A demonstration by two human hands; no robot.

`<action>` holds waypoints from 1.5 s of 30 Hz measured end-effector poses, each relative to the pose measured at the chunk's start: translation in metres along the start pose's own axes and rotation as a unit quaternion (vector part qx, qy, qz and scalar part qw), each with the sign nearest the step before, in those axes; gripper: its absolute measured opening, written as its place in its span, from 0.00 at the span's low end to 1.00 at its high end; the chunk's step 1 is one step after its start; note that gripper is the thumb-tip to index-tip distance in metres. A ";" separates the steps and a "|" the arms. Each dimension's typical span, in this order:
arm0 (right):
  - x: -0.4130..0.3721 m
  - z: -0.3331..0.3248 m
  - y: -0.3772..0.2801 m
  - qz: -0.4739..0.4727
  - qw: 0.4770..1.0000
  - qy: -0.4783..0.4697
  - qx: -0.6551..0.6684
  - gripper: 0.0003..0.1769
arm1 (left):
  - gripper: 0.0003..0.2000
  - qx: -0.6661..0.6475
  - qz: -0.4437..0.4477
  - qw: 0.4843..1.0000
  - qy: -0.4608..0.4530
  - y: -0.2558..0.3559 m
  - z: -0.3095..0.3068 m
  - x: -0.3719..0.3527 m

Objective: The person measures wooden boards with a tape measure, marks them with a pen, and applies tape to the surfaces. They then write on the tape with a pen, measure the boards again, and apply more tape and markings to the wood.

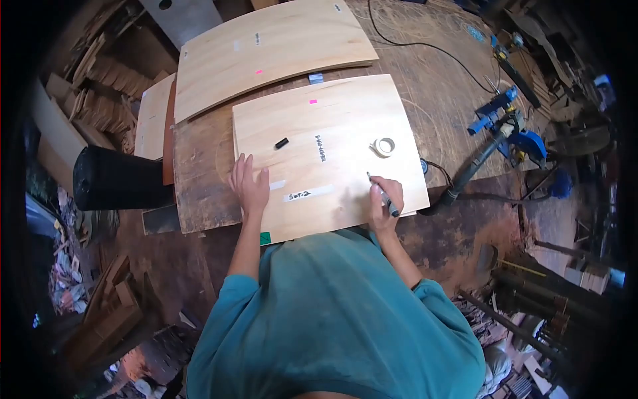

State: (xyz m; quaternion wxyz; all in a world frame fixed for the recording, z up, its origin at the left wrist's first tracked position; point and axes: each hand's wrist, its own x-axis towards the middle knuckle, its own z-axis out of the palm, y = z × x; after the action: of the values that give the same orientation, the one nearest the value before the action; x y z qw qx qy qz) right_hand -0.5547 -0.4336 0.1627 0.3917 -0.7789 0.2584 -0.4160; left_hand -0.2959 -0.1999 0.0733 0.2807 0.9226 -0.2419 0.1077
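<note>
A pale plywood board [352,120] lies in front of me on the worktable. My left hand [250,187] rests on its left side, fingers outstretched, close to a short tape strip [277,185]. My right hand [384,206] grips a marker [391,207], whose uncapped tip points up and away from me over the board's right side. Between the hands, a tape strip [319,193] bears handwriting reading "Set-2". A black marker cap [282,143] lies loose on the wood. Farther right sits a roll of tape [385,154].
Beyond the board are more stacked plywood sheets [292,40]. A blue power tool [528,145] with a dark tube or hose occupies the table's right side, and a cable [438,45] crosses the back. At the left stands a black cylindrical container [119,179].
</note>
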 end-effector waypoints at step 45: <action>0.079 -0.131 0.216 0.190 0.969 -0.100 -0.125 0.43 | 0.10 -0.116 0.047 0.992 -0.025 0.058 -0.019 -0.027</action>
State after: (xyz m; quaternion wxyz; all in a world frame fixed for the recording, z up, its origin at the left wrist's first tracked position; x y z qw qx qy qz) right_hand -0.6415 -0.6635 0.0644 0.3874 -0.7960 0.4108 -0.2182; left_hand -0.3497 -0.2204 0.1066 0.3741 0.8739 -0.3027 0.0691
